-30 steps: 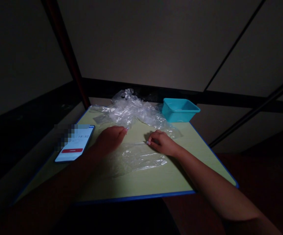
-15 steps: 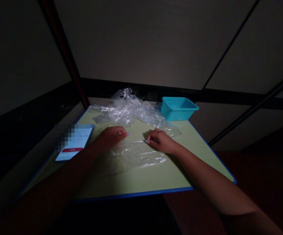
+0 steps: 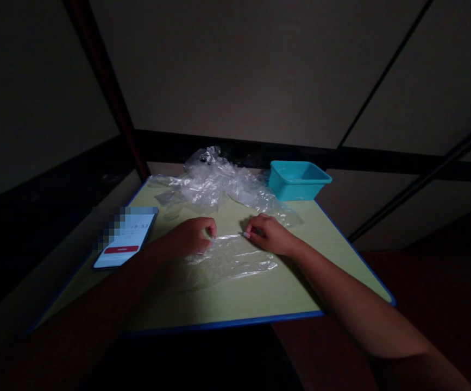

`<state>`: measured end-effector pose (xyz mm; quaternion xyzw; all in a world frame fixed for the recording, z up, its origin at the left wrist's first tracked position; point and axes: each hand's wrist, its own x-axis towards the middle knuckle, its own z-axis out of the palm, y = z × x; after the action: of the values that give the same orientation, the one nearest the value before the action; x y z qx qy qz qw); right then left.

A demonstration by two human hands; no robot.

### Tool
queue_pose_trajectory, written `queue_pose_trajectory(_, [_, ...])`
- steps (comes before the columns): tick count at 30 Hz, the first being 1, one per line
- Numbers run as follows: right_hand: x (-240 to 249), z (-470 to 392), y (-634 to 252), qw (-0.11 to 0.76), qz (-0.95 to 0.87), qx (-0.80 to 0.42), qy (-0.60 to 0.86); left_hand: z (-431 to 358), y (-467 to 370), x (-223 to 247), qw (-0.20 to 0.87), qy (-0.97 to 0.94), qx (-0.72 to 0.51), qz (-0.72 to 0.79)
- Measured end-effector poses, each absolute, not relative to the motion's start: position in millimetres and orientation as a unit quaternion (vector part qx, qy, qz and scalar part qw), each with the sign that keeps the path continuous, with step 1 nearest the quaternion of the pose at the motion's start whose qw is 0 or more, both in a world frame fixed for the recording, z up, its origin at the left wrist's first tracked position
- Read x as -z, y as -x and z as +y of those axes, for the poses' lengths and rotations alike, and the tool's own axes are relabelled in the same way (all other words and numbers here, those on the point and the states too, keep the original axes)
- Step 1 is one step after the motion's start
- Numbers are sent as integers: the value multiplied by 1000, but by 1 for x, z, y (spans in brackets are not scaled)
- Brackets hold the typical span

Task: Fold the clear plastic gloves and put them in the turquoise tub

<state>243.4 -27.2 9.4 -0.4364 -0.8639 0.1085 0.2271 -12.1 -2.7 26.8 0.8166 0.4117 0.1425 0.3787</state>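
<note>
A clear plastic bag [image 3: 235, 263] lies spread flat on the pale yellow-green table [image 3: 243, 308]. My left hand [image 3: 194, 237] has its thumb and index finger pinched on the bag's far edge, at the left. At the same edge, farther right, my right hand [image 3: 267, 234] is closed with its fingertips on the plastic. Between the two hands the edge runs nearly straight. Just beyond them lies a crumpled heap of clear plastic bags [image 3: 219, 187].
A turquoise plastic basket [image 3: 298, 190] stands at the table's back right corner. To the left of my left forearm lies a phone [image 3: 127, 239] with a lit screen. Dark-framed panels [image 3: 235, 76] rise behind the table.
My left hand has come down from just above the table to the bag's far edge and pinched it. My right hand has stayed in place on the bag.
</note>
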Motion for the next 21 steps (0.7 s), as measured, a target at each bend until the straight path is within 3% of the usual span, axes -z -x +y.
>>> queue_pose_trajectory(5, [-9,-27,-244,224,-866,-109,434,-2,8,-31,203,-866,-228,396])
queue_pose_trajectory(7, [-9,-27,-244,220,-866,-109,436,-4,7,-35,183,-852,-280,402])
queue_pose_trajectory(9, [-10,-28,-243,213,-864,-106,443,-6,5,-37,236,-826,-309,409])
queue_pose_trajectory(15, [-10,-28,-242,198,-863,-100,454,-4,-5,-20,582,-674,-277,362])
queue_pose_trajectory(21, [-10,-28,-243,211,-865,-96,444,2,-7,-2,629,-640,-257,358])
